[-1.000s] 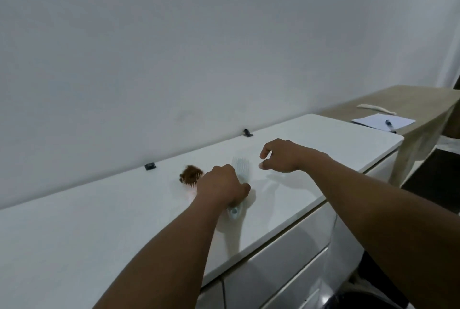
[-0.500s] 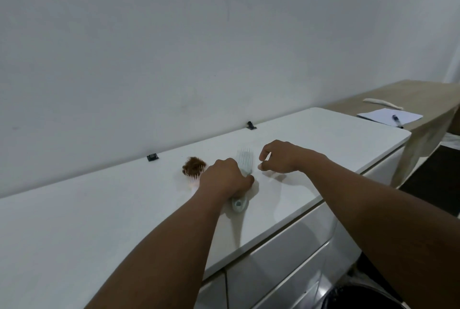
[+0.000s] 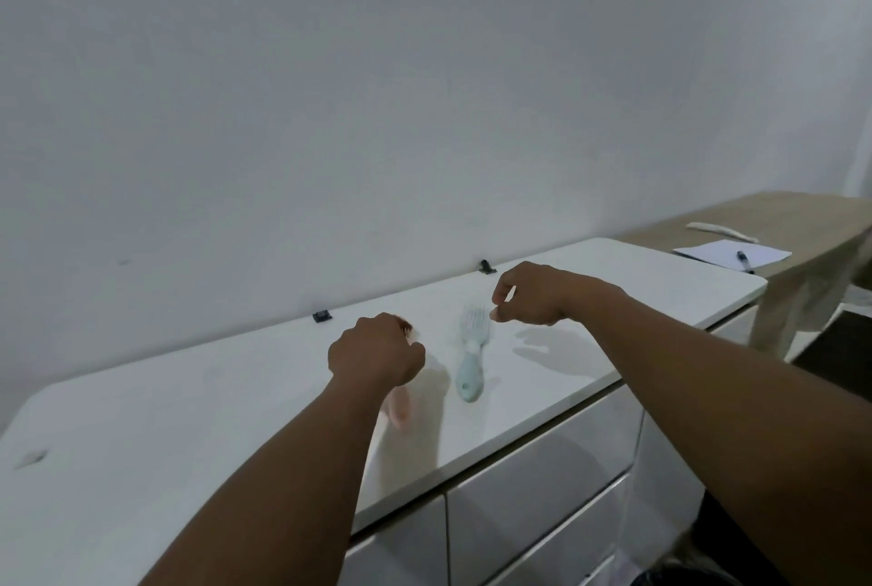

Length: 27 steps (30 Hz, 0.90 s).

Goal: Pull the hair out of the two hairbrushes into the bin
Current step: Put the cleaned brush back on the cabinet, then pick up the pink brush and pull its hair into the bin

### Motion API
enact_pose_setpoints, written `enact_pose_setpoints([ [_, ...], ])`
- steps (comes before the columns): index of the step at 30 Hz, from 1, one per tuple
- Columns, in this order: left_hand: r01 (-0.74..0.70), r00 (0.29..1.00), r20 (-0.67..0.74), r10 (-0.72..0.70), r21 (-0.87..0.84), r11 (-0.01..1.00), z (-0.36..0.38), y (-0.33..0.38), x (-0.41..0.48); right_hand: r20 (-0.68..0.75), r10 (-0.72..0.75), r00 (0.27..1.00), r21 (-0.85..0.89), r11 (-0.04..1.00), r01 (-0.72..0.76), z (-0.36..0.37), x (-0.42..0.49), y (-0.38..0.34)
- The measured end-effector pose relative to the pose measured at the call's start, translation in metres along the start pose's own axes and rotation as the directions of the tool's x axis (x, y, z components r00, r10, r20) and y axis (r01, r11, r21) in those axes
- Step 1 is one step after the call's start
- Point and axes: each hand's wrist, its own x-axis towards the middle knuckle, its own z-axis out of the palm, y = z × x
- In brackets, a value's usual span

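The pink brush [image 3: 400, 408] lies under the left hand [image 3: 375, 356], handle toward the front edge of the surface [image 3: 613, 274], its hairy head [image 3: 406, 327] toward the wall. That hand is curled shut over it; whether it grips, I cannot tell. The blue brush [image 3: 470, 361] lies parallel just to the right, free. The right hand [image 3: 533, 295] hovers by its bristles, fingertips pinched. A second ago the left hand covered the blue brush; it has shifted left.
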Motion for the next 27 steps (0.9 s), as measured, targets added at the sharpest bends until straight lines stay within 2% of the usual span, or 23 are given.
enact_pose_setpoints([
  [4, 0.06, 0.994, 0.095, -0.061, 0.01, 0.998, 0.01, -0.017, -0.001, 0.023, -0.036, 0.999, -0.037, 0.999, 0.037, 0.013, 0.007, -0.011],
  [8, 0.047, 0.99, 0.136, -0.044, -0.026, 0.999, 0.02, -0.022, 0.004, 0.052, -0.047, 0.998, -0.032, 0.998, 0.049, 0.029, 0.017, -0.018],
  [16, 0.031, 0.996, 0.089, -0.025, -0.058, 0.998, 0.023, -0.026, 0.014, 0.035, -0.084, 0.996, 0.052, 0.995, 0.083, 0.041, 0.028, -0.026],
  [22, -0.01, 1.0, -0.025, 0.007, -0.121, 0.993, 0.009, -0.012, 0.011, -0.044, -0.12, 0.992, 0.051, 0.991, 0.122, 0.02, 0.017, -0.025],
  [27, -0.096, 0.994, -0.061, 0.085, -0.205, 0.974, -0.008, 0.021, 0.0, -0.103, -0.096, 0.99, 0.042, 0.994, 0.101, -0.007, -0.011, -0.008],
])
